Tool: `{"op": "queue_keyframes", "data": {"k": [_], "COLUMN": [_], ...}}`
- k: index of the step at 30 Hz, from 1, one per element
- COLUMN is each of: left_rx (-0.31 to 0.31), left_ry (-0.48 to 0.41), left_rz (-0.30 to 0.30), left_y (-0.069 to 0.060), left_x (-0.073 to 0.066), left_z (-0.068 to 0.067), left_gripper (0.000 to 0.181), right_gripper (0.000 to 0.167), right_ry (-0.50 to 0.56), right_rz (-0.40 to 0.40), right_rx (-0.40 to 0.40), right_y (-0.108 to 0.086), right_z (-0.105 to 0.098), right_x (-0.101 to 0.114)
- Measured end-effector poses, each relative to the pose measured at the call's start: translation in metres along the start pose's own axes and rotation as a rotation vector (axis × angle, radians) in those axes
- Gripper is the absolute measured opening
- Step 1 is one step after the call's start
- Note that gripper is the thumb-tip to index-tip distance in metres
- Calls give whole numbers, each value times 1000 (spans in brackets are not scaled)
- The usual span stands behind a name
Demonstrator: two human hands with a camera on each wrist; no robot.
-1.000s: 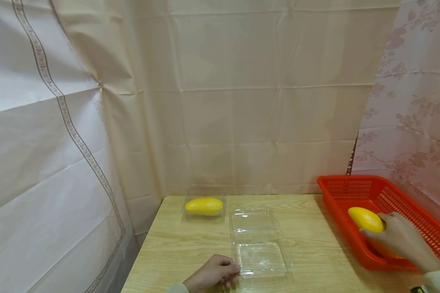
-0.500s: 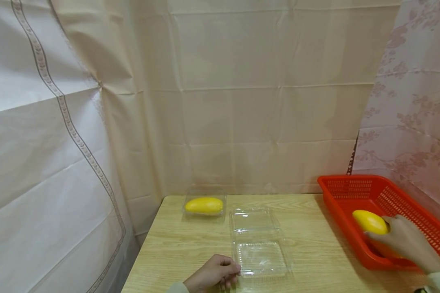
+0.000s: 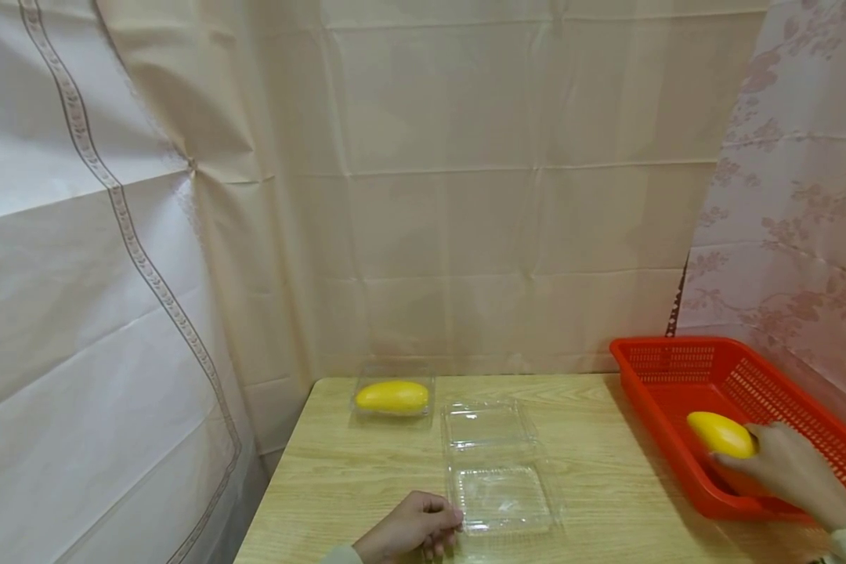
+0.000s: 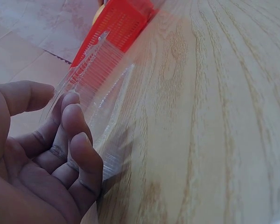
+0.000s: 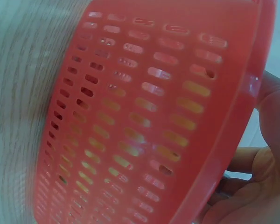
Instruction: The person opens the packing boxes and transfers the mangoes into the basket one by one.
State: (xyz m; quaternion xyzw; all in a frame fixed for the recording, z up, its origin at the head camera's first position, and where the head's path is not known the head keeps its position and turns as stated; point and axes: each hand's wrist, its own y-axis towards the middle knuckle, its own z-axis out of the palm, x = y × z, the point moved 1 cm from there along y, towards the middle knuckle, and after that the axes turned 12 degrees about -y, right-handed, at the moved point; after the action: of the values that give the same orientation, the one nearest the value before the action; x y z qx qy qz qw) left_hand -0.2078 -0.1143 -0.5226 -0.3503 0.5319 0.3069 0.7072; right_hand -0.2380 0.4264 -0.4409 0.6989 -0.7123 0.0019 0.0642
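One glossy yellow, mango-shaped fruit [image 3: 719, 435] lay within the red plastic slotted basket [image 3: 657, 439], toward its near end, with the right hand [image 3: 786, 466] reaching over the rim. That hand gripped the fruit's near end, thumb on one side and fingers round the other, leaving the far tip free. Through the slotted wall, the right wrist view showed yellow in several rows; whether it came from more than one fruit could not be told, nor whether the gripped one touched the bottom. Open room remained in the basket's far half, and its left rim stood well apart from the clear plastic hinged container [image 3: 504, 497], which lay unfolded on the pale wood-grain table [image 3: 592, 446]. At the near half's left edge, the left hand [image 3: 412, 525] pinched the thin rim between thumb and forefinger, its other fingers loosely curled. Bare wood stretched between container and basket. Beyond, near the table's far left corner, another yellow fruit [image 3: 392, 398] sat in a second clear plastic container [image 3: 432, 392]. Creased beige cloth [image 3: 465, 219] hung behind the far edge, with pink floral cloth [image 3: 804, 204] at the right.
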Motion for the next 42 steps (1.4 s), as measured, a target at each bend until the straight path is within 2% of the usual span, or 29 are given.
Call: {"op": "queue_keyframes", "data": {"k": [5, 14, 23, 34, 42], "left_rx": [-2, -12, -5, -1, -2], "left_ry": [-8, -2, -7, -4, -5], "left_rz": [-4, -17, -13, -8, -10], "left_y": [1, 2, 3, 3, 4], "left_x": [1, 2, 4, 4, 5], "left_z": [-1, -2, -3, -3, -4], "left_gripper": [39, 36, 38, 39, 39], "right_gripper": [50, 50, 55, 50, 68], "right_ry": [4, -2, 14, -5, -30], "right_rz": [-12, -8, 41, 1, 40], "right_rx": [-35, 6, 136, 168, 253], "right_y": [0, 0, -4, -3, -4], "right_z": [5, 9, 11, 13, 18], "right_x": [-6, -8, -5, -1, -4]}}
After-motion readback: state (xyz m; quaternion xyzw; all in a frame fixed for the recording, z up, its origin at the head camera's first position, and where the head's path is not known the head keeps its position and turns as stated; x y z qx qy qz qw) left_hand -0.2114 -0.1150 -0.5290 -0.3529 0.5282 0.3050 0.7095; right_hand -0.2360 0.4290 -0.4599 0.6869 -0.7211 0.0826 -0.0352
